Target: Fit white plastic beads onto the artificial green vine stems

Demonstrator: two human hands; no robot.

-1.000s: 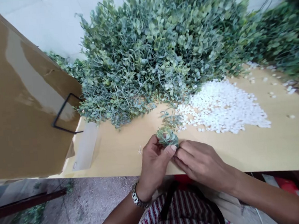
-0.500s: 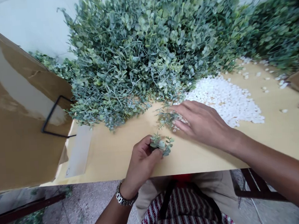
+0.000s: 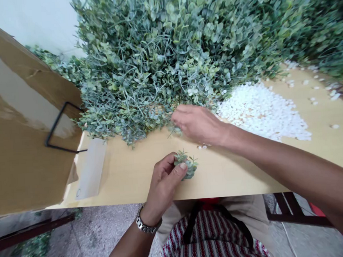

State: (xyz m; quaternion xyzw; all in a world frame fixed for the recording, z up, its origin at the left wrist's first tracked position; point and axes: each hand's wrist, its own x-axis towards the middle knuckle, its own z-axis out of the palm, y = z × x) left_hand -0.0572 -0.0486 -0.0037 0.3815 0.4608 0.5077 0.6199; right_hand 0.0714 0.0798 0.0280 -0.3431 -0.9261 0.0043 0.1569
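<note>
My left hand, wearing a metal-banded watch, pinches a small artificial leaf sprig between thumb and fingers above the table's near edge. My right hand is at the front of a big heap of artificial greenery. Its fingers are curled together over another leafy sprig, which is mostly covered by the hand. To the right of that hand spreads a pile of small white caps. A few loose caps lie just below its wrist.
A cardboard box stands at the left, with a bent black metal frame against it. A translucent strip lies on the wooden table beside it. Loose white caps are scattered at the right, and more greenery stands behind them.
My right hand has moved left and its fingers have closed over the sprig that lay by the caps. My left thumb has shifted onto the leaves of its sprig.
</note>
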